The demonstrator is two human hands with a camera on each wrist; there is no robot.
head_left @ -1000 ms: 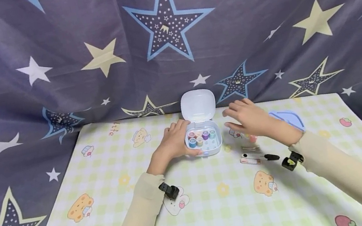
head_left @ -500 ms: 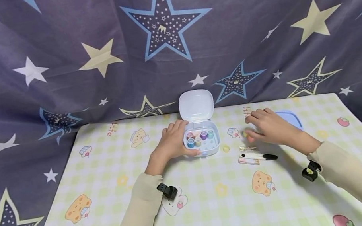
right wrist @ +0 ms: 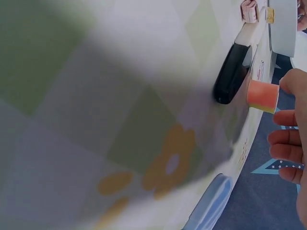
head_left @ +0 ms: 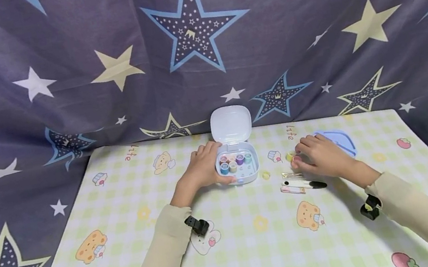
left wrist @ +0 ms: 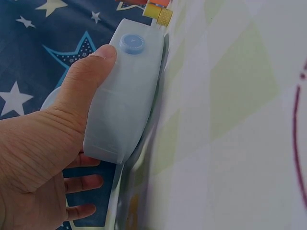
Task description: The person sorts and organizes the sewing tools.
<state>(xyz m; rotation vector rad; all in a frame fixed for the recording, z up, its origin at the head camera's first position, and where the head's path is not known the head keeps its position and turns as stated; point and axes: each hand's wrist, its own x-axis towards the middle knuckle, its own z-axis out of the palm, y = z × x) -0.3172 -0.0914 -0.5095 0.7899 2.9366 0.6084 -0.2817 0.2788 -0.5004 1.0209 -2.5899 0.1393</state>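
Observation:
In the head view, my left hand holds a pale blue plastic box with its lid raised. The left wrist view shows the thumb on the box's front beside a round blue button. Several small coloured spools stand inside. Over on the right, my right hand pinches an orange spool between thumb and forefinger, the other fingers bent behind. A yellow spool sits close beside it.
Between box and right hand lies a dimpled yellow thimble-like piece. Nearer are needles, a black-handled tool and a pink-and-white roll. Behind the right hand is a blue tray. A starry curtain hangs at the table's back edge.
My right hand has moved right, away from the box, down to the orange spool, and its fingers have closed on it. The left hand stays on the box.

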